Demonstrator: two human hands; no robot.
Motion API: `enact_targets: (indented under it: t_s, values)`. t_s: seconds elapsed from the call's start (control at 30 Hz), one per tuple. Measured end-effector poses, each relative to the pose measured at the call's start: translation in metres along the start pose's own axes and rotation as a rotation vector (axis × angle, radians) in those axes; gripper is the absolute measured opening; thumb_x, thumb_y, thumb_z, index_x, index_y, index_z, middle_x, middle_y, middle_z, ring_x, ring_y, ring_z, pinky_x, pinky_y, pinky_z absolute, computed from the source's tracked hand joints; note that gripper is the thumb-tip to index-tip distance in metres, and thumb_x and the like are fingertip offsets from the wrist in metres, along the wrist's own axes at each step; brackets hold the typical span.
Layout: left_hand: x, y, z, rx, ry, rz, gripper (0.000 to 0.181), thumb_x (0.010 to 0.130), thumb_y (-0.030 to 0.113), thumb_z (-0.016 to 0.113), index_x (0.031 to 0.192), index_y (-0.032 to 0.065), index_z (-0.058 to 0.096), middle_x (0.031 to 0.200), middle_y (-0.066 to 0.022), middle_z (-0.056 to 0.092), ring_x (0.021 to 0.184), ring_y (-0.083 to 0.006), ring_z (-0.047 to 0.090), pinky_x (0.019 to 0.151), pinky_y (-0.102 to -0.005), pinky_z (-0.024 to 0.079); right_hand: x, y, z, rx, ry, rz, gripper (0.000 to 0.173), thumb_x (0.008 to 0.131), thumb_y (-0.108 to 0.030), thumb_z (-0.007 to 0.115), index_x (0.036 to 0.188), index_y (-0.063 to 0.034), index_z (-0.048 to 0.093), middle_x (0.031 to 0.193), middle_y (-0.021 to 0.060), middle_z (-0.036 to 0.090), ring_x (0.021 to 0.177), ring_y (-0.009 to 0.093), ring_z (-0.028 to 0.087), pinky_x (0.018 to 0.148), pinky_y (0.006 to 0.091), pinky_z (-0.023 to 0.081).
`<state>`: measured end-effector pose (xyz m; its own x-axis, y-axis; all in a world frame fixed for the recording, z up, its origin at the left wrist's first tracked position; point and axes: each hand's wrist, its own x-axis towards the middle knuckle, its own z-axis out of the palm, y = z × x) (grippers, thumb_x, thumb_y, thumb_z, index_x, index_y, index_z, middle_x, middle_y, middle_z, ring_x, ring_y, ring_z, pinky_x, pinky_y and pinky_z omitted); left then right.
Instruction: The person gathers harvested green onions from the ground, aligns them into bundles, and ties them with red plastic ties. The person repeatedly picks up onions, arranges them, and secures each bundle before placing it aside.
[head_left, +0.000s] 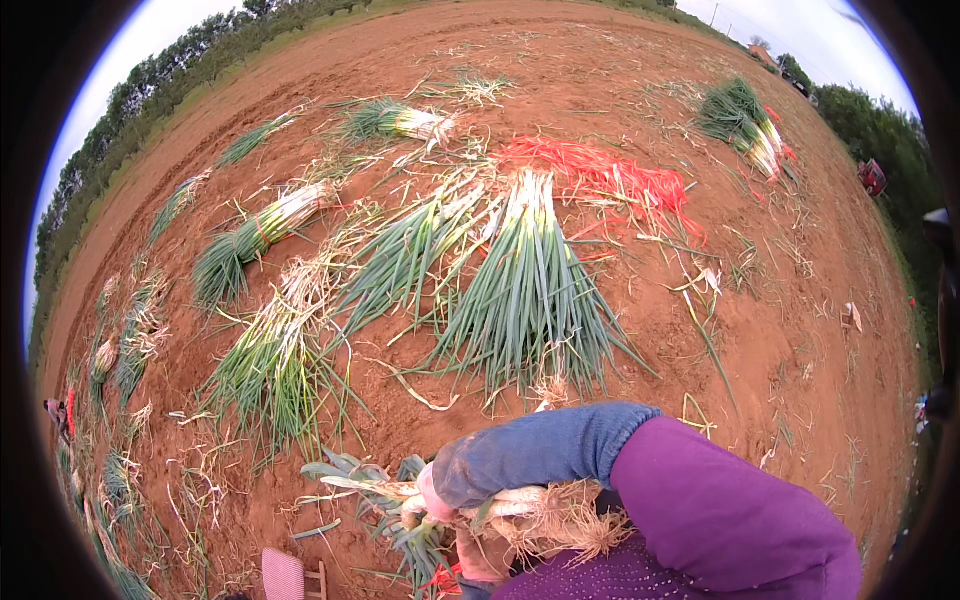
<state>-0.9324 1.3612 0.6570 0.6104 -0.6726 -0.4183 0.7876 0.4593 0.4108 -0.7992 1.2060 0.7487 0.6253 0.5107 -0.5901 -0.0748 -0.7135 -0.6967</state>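
Note:
A bunch of green onions (514, 502) with white stalks and tangled roots lies across my front, roots to the right and leaves to the left. My right hand (433, 493), at the end of a blue over-sleeve, grips the stalks from above near where they turn green. Just beneath, my left hand (480, 551) holds the same bunch from below, its fingers partly hidden by roots and leaves. Some red plastic strip (444, 581) shows beside the left hand. On the soil ahead, a large fanned pile of green onions (532, 277) lies with leaves towards me.
Red plastic strips (600, 169) lie behind the pile. Tied bundles of green onions (262, 225) rest at left, with another bundle (746, 127) at far right. Looser, yellowing onions (281, 352) spread nearer. A small stool with a striped seat (283, 574) stands at lower left.

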Motion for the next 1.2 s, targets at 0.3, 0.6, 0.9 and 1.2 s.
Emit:
enact_targets:
  t_s: [0.3,0.6,0.9,1.2]
  values:
    - [0.145,-0.053,0.122,0.752,-0.003,0.328,0.066,0.099,0.040,0.061,0.151,0.0058,0.038,0.149,-0.0134,0.049,0.132,-0.0287,0.052,0.114,-0.0453,0.040,-0.100,0.127,-0.146,-0.127,-0.011,0.015,0.039,0.068,-0.027,0.078,0.105,-0.0135,0.077,0.101,0.0138,0.074,0.096,0.027,0.068,0.085,0.0412,0.053]
    - [0.271,-0.181,0.309,-0.186,0.138,0.224,0.064,0.100,0.016,0.064,0.154,0.0037,0.031,0.141,-0.0150,0.055,0.122,-0.0270,0.058,0.105,-0.0420,0.048,-0.272,0.270,-0.253,-0.285,-0.019,-0.003,0.053,0.075,-0.033,0.077,0.126,-0.0199,0.069,0.123,0.0080,0.067,0.113,0.029,0.063,0.095,0.0444,0.050]
    - [0.428,-0.270,0.406,0.089,0.035,0.029,0.062,0.099,0.051,0.055,0.146,0.0102,0.049,0.146,-0.0135,0.052,0.132,-0.0341,0.050,0.110,-0.0544,0.042,-0.347,0.479,-0.330,-0.180,-0.011,-0.100,0.060,0.082,-0.037,0.075,0.139,-0.0243,0.060,0.135,0.0079,0.063,0.121,0.031,0.061,0.100,0.0463,0.048]
    - [0.640,-0.360,0.473,-0.060,0.175,0.002,0.053,0.106,0.040,0.042,0.145,0.0038,0.046,0.140,-0.0170,0.056,0.129,-0.0342,0.054,0.108,-0.0519,0.045,-0.331,0.756,-0.394,0.223,0.033,-0.066,0.074,0.067,-0.017,0.075,0.137,-0.0358,0.059,0.107,0.0144,0.069,0.102,0.028,0.065,0.091,0.0383,0.048]
